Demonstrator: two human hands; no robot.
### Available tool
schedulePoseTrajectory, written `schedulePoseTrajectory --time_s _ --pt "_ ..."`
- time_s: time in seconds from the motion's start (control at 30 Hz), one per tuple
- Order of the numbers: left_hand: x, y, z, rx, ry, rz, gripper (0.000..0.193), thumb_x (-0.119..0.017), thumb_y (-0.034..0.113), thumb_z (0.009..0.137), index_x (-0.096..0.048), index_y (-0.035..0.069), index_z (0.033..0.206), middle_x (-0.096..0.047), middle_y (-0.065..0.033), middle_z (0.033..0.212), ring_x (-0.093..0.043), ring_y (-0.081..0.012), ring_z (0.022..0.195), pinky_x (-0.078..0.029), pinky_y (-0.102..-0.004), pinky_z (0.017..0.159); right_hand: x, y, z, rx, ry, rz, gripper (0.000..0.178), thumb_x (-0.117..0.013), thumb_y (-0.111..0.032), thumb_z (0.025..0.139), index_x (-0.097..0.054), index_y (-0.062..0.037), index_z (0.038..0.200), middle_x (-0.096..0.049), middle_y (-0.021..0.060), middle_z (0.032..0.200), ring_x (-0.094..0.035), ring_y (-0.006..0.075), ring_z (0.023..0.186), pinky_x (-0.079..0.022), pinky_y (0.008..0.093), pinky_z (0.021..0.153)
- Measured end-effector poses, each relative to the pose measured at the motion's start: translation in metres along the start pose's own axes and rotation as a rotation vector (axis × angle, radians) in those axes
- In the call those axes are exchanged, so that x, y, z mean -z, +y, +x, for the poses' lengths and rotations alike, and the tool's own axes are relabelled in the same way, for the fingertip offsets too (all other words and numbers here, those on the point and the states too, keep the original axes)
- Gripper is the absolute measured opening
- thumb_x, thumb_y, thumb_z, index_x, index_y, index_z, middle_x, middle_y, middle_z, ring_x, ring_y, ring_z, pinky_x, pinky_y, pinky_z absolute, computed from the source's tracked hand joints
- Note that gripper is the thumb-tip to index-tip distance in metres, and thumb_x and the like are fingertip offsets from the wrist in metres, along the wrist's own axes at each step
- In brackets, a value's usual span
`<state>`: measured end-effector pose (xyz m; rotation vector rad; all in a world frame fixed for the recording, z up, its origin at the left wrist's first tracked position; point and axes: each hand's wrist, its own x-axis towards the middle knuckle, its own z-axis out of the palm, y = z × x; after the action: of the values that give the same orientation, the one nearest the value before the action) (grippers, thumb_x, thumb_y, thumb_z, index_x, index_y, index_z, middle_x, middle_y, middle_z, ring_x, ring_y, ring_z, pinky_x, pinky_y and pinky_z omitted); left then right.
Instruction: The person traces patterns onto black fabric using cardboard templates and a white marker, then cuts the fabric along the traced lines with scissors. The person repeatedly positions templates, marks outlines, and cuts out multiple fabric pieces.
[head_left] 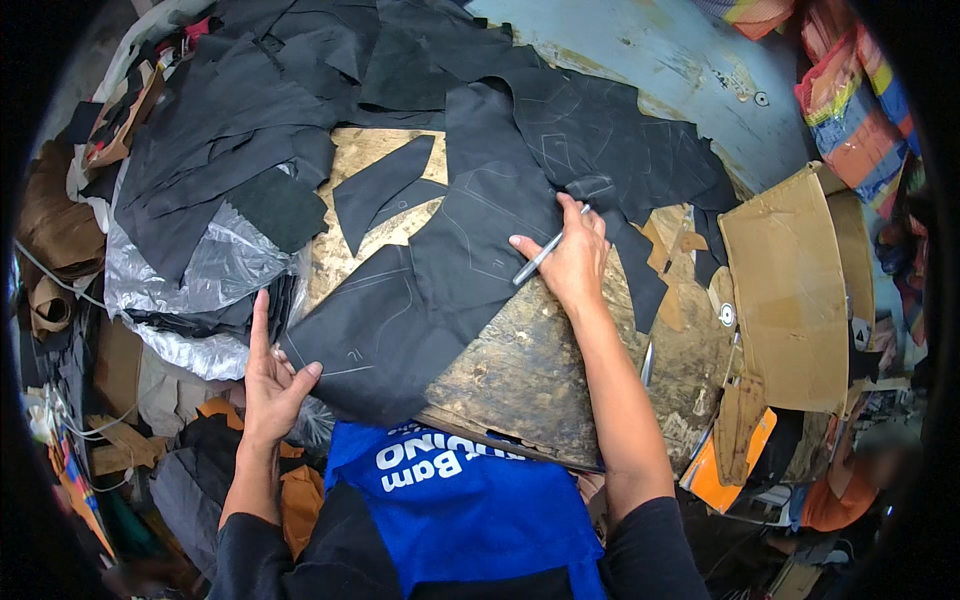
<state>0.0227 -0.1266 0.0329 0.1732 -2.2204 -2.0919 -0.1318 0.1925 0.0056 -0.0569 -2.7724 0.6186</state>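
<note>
Black leather-like sheet [465,250] on tabletop [520,365], pale outlines [485,215] drawn, parts unmarked | right hand [580,255]: fingers curled round silver pen [538,260] | left hand [270,385] at tabletop's left: fingers spread, grip unclear from here

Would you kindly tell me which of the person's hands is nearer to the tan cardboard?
Right. The right hand, holding a pen, is left of the tan cardboard; the left hand is farther left, at the black sheet's edge.

Bare wood [520,365] beside the black sheet [475,235] leaves passage; rightward, a cardboard box [785,290] blocks.
</note>
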Motion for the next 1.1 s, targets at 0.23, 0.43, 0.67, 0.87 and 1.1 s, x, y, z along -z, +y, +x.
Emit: schedulePoseTrajectory --time_s 0.23,0.43,0.67,0.87,1.1 --pt "0.022 0.002 -0.008 0.218 -0.108 0.5 0.082 -0.054 -0.016 0.066 -0.037 0.007 0.142 -0.039 -0.0189 0.138 -0.057 -0.005 0.075 -0.044 -0.0142 0.058 0.009 0.012 0.024 -0.026 -0.177 -0.003 0.09 -0.087 -0.046 0.049 -0.055 -0.0074 0.124 -0.059 0.0192 0.117 -0.048 0.0333 0.118 -0.036 0.0466 0.097" --pt "0.022 -0.023 -0.005 0.159 -0.148 0.537 0.084 -0.056 -0.01 0.066 -0.033 0.009 0.144 -0.039 -0.0152 0.14 -0.045 -0.005 0.065 -0.044 -0.0172 0.054 0.012 0.017 0.042 -0.044 -0.122 -0.055 0.089 -0.09 -0.035 0.05 -0.054 0.0003 0.124 -0.063 0.0215 0.109 -0.057 0.0338 0.109 -0.044 0.0398 0.095" --pt "0.019 0.0 -0.006 0.104 -0.129 0.563 0.078 -0.056 -0.008 0.067 -0.038 0.009 0.142 -0.042 -0.0209 0.138 -0.047 -0.0076 0.065 -0.046 -0.0203 0.053 0.034 0.014 0.042 -0.034 -0.343 0.291 0.037 -0.077 -0.016 0.072 -0.063 0.0032 0.101 -0.06 0.0087 0.075 -0.056 0.0145 0.07 -0.045 0.0304 0.067" --pt "0.015 0.05 0.023 -0.217 -0.248 0.766 0.074 -0.051 -0.007 0.066 -0.043 0.009 0.138 -0.041 -0.023 0.141 -0.063 -0.024 0.093 -0.049 -0.0245 0.061 0.117 0.033 0.001 0.084 -0.236 0.478 0.034 -0.076 -0.015 0.075 -0.062 0.0039 0.099 -0.065 0.0068 0.084 -0.058 0.0122 0.076 -0.047 0.027 0.07" --pt "-0.04 0.086 0.166 -0.744 -0.339 0.615 0.07 -0.054 -0.005 0.067 -0.047 0.011 0.134 -0.036 -0.0189 0.145 -0.061 -0.0296 0.1 -0.051 -0.0305 0.081 0.164 0.096 -0.002 -0.285 0.106 1.127 0.047 -0.072 -0.013 0.08 -0.053 0.0053 0.119 -0.062 0.0169 0.111 -0.06 0.022 0.099 -0.045 0.0321 0.089"
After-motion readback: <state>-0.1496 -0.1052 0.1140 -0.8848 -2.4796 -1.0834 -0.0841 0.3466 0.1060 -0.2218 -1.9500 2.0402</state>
